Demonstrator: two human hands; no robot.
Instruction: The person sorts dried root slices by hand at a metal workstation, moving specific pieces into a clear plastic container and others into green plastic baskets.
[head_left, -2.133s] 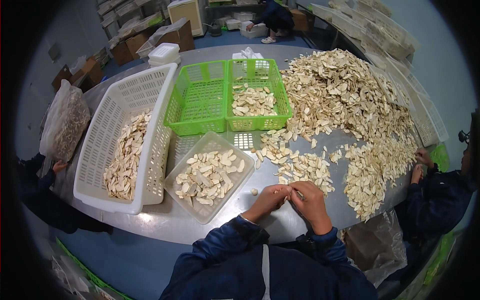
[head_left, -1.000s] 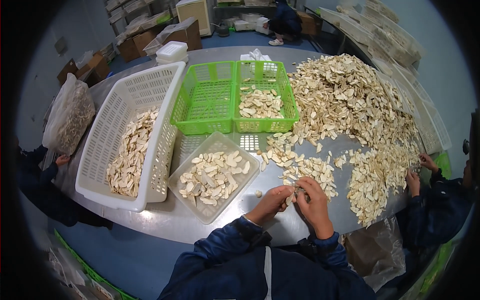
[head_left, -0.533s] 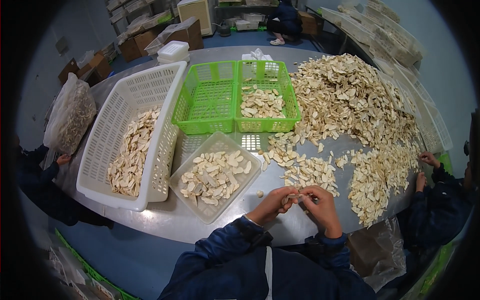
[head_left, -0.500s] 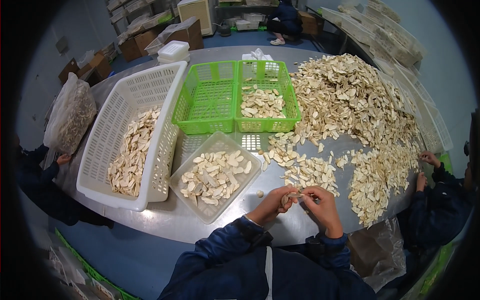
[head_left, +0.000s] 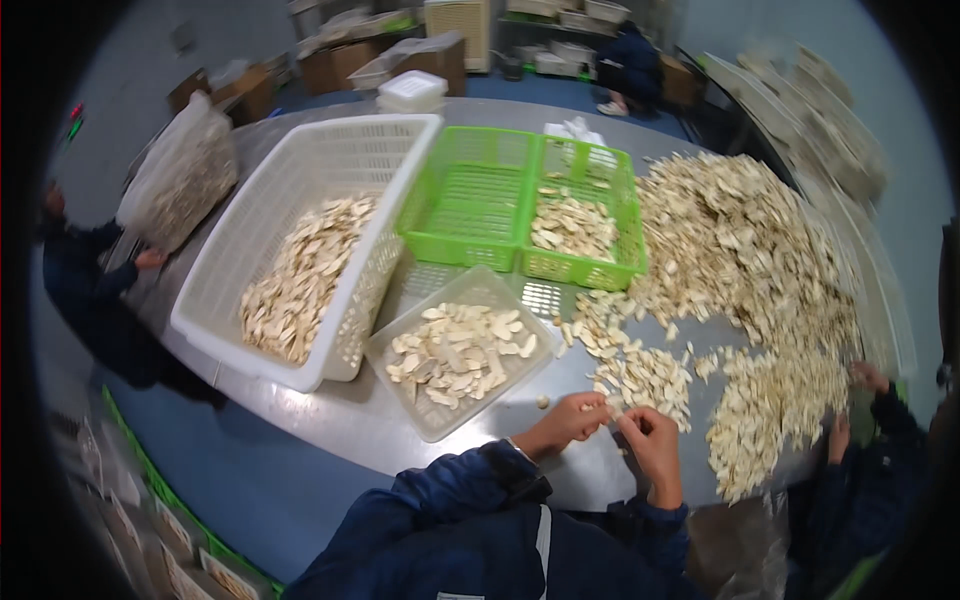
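Observation:
Just above the metal table, my left hand [head_left: 568, 424] and my right hand [head_left: 654, 448] meet with fingertips pinched. A small pale dried slice [head_left: 613, 410] is held between them, mostly covered by the fingers. Beyond my hands lies a loose patch of similar slices [head_left: 650, 385]. To the left of my hands sits a shallow translucent tray [head_left: 432, 424], tilted cornerwise, with a heap of pale slices [head_left: 460, 350] in it. One small round piece [head_left: 543, 402] rests alone on the metal between the tray and my left hand.
A white perforated basket [head_left: 345, 345] partly filled with slices stands left, beside two green baskets [head_left: 470, 250]. A large slice mound [head_left: 745, 235] spreads at right. A co-worker's hands [head_left: 840, 438] work at its edge; another person [head_left: 105, 290] touches a clear bag [head_left: 185, 175].
The whole view has swung, so baskets and tray sit further right in the picture. My hands stay together over the table, and the slice between them is less visible.

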